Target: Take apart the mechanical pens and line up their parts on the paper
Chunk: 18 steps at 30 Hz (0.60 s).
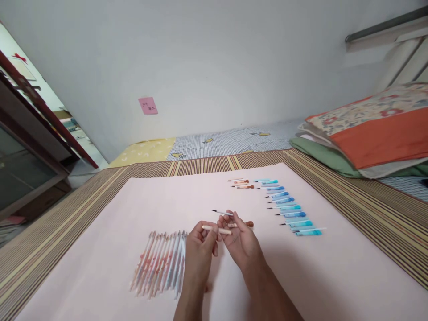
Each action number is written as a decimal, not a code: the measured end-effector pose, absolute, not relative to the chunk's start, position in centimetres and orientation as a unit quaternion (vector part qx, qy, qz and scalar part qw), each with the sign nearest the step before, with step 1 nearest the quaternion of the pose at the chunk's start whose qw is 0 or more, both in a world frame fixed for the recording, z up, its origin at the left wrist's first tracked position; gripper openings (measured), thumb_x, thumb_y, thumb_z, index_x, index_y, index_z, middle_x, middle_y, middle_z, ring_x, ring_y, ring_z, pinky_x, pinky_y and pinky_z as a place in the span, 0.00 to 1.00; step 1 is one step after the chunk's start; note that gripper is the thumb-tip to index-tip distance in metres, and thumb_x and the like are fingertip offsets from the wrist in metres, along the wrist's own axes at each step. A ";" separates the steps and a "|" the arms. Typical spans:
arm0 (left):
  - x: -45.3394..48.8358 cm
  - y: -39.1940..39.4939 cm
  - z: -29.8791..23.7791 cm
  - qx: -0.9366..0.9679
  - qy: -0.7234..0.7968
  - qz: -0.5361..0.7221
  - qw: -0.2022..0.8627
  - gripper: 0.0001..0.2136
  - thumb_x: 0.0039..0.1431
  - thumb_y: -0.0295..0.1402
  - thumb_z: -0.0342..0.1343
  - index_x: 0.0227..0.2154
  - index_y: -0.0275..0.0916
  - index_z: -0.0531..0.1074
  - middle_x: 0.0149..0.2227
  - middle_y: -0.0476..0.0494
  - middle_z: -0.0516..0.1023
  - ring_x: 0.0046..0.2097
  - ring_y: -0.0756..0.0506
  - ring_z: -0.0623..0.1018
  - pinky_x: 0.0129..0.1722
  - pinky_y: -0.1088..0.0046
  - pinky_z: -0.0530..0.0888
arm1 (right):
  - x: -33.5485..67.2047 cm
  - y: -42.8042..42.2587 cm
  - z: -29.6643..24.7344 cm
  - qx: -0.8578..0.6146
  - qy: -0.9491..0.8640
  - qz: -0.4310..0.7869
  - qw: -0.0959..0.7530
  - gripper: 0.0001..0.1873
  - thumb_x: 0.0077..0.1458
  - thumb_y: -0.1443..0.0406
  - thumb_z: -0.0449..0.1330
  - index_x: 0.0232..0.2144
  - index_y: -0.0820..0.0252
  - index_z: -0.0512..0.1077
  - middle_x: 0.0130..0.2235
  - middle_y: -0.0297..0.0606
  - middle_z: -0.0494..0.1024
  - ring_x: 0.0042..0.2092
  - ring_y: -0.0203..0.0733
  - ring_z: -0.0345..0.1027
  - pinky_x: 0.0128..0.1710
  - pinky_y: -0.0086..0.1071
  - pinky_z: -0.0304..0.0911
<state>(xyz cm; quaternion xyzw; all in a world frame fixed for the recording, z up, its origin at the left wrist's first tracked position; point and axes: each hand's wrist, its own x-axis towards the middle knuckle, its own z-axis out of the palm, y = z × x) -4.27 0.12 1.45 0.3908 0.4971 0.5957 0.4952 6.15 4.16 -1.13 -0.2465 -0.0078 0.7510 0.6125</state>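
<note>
My left hand (200,245) pinches a cream pen barrel (217,229) that lies level in front of both palms. Between the fingertips of my right hand (242,240) is a thin white pen refill (222,212), its dark tip pointing left. A brown-ended pen part (249,224) shows behind the right fingers; whether they hold it or it lies on the sheet I cannot tell. Left of my hands, several slim pens (160,263) with pinkish and pale bluish barrels lie side by side, partly hidden by my left hand.
A pale pink sheet (100,249) covers much of the striped mat (67,214). Blue pen parts and refills (287,208) form a column on the right, with brown pen parts (243,183) near its top. Folded bedding (374,133) is stacked at the far right, before the wall (214,67).
</note>
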 end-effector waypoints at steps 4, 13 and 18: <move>-4.3 0.4 1.1 0.332 0.479 0.597 0.551 0.15 0.48 0.43 0.69 0.27 0.36 0.74 0.22 0.49 0.75 0.17 0.57 0.63 0.18 0.80 0.56 | 6.5 4.5 -1.6 -0.248 -0.050 0.732 0.633 0.09 0.50 0.61 0.71 0.32 0.57 0.77 0.31 0.34 0.80 0.40 0.41 0.77 0.48 0.39 0.74; -3.3 0.3 0.6 0.269 0.451 0.555 0.645 0.16 0.41 0.39 0.71 0.24 0.34 0.72 0.21 0.46 0.76 0.17 0.56 0.67 0.17 0.81 0.54 | 8.1 5.0 0.3 -0.243 -0.044 0.679 0.692 0.10 0.50 0.61 0.71 0.33 0.57 0.76 0.28 0.32 0.77 0.36 0.38 0.75 0.46 0.38 0.74; -2.8 0.1 0.6 0.282 0.447 0.534 0.660 0.15 0.43 0.38 0.70 0.23 0.34 0.71 0.22 0.44 0.78 0.16 0.56 0.67 0.17 0.81 0.54 | 8.1 4.9 0.6 -0.240 -0.020 0.684 0.688 0.09 0.51 0.61 0.70 0.33 0.58 0.77 0.28 0.32 0.76 0.35 0.36 0.73 0.45 0.33 0.73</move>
